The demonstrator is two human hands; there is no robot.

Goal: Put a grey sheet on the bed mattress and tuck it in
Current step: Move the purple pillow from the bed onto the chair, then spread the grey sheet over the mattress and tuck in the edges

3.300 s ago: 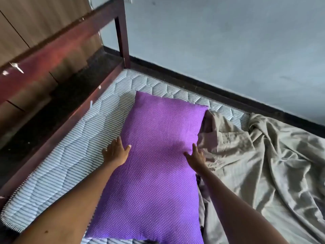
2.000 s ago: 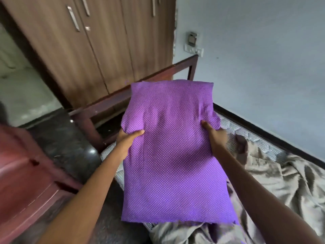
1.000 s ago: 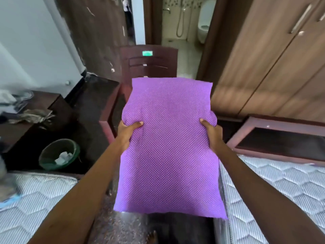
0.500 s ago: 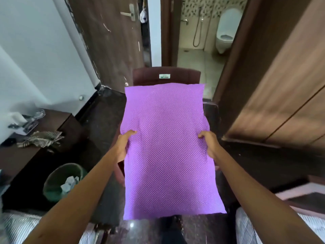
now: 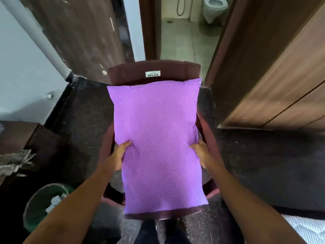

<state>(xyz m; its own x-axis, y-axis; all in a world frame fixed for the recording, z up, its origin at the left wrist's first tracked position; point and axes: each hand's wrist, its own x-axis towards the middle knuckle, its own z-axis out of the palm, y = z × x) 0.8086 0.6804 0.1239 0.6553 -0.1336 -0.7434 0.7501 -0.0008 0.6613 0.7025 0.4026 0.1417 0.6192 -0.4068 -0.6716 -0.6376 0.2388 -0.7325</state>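
Note:
A purple dotted pillow (image 5: 155, 138) lies lengthwise over a dark maroon plastic chair (image 5: 153, 73). My left hand (image 5: 121, 151) grips its left edge, thumb on top. On the opposite edge my right hand (image 5: 200, 153) holds the pillow the same way. Whether the pillow rests on the seat or hangs just above it, I cannot tell. A corner of the striped bed mattress (image 5: 306, 229) shows at the bottom right. The grey sheet is out of view.
A green waste bin (image 5: 42, 206) with paper stands at the lower left. A dark wooden table (image 5: 21, 138) with a checked cloth is at the left. Ahead, an open doorway shows a bathroom with a toilet (image 5: 215, 7). A wooden wardrobe (image 5: 281, 76) stands at the right.
I lifted the pillow off the mattress, turned away from the bed and brought it down over the chair. My hands have slid lower on its sides.

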